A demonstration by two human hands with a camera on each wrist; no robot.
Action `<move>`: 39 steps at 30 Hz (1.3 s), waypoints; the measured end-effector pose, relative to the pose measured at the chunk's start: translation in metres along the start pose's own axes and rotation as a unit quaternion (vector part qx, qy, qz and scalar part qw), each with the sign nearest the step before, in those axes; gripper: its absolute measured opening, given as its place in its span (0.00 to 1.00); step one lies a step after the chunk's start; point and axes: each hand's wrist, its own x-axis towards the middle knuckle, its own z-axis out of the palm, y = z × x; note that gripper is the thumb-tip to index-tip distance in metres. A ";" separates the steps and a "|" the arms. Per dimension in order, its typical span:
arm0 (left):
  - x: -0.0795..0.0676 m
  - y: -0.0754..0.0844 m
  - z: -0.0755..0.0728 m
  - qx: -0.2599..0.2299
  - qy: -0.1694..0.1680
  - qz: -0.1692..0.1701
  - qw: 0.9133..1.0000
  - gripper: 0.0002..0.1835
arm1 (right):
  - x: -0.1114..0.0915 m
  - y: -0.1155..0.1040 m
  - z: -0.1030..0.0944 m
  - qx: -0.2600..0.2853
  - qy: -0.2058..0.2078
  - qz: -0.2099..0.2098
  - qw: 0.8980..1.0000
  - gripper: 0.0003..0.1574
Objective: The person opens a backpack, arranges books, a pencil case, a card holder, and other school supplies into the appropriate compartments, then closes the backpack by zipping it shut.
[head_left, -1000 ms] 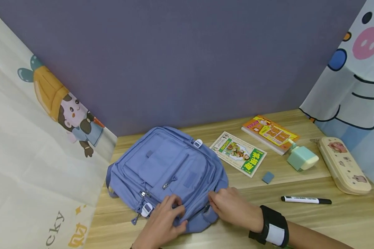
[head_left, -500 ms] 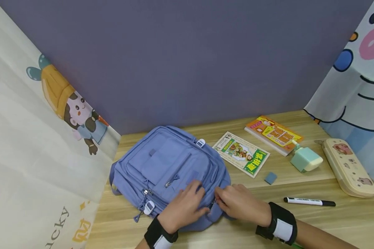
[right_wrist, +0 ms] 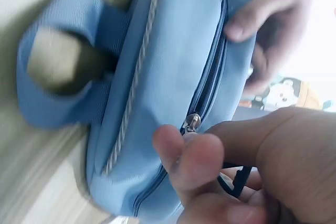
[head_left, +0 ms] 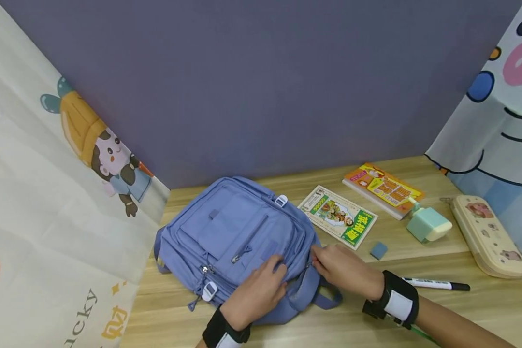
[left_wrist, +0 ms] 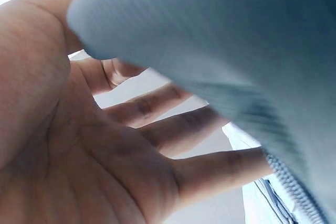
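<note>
A blue backpack (head_left: 239, 217) lies on the table, its front pocket side up. My left hand (head_left: 256, 295) is at its near edge; in the right wrist view its thumb presses the fabric beside the zipper, with fingers on the other side. Between thumb and forefinger my right hand (head_left: 345, 270) pinches a zipper pull, just below the metal slider (right_wrist: 193, 121). A narrow gap runs along the zipper from this slider toward the left hand. The left wrist view shows long, fairly straight fingers (left_wrist: 220, 174) partly behind the bag fabric. The pull itself is mostly hidden by fingertips.
Right of the bag lie a green-and-cream booklet (head_left: 339, 216), an orange book (head_left: 383, 188), a small blue block (head_left: 378, 250) and a mint-coloured sharpener-like object (head_left: 428, 224). A cream pencil case (head_left: 489, 237) and a marker (head_left: 439, 283) are farther right. A purple-grey wall (head_left: 287, 96) stands behind.
My left hand has shifted rightward along the bag's near edge. My right hand has moved up and right with the zipper pull, and a strap loop now shows at the bag's right side.
</note>
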 end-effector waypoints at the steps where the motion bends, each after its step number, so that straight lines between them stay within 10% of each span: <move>1: -0.001 0.000 0.000 -0.003 0.001 0.001 1.000 0.11 | 0.001 0.003 -0.001 0.006 -0.001 0.004 1.000 0.15; 39: -0.002 -0.002 0.003 -0.042 -0.030 -0.006 0.999 0.06 | 0.092 0.099 0.000 0.004 -0.026 0.034 0.999 0.08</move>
